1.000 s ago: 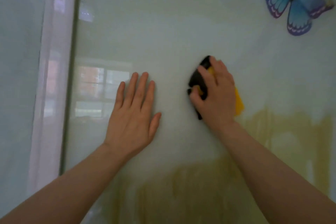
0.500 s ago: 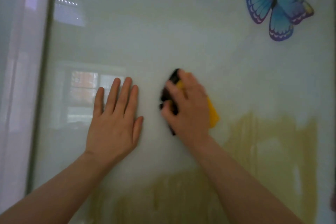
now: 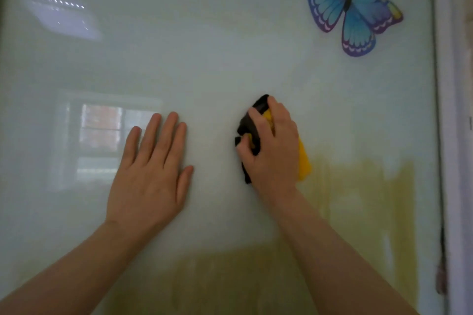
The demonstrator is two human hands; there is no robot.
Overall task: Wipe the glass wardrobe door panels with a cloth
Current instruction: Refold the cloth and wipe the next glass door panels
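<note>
A pale glossy glass wardrobe door panel (image 3: 230, 46) fills the head view. My right hand (image 3: 273, 151) grips a bunched yellow and black cloth (image 3: 252, 120) and holds it against the glass near the middle. Black folds stick out past my fingers on the left, and a yellow corner shows at the right of my palm. My left hand (image 3: 153, 169) lies flat on the glass to the left of the cloth, fingers straight and pointing up, holding nothing.
A blue and purple butterfly picture (image 3: 350, 7) sits on the panel at the upper right. Yellowish printed patches (image 3: 358, 199) cover the lower right. The panel's right frame edge (image 3: 440, 135) runs vertically. A window reflection (image 3: 102, 130) shows at the left.
The view has swung to the right: the left frame has left the picture and the right frame has come in. My right hand with the cloth has moved away from my left hand along the glass.
</note>
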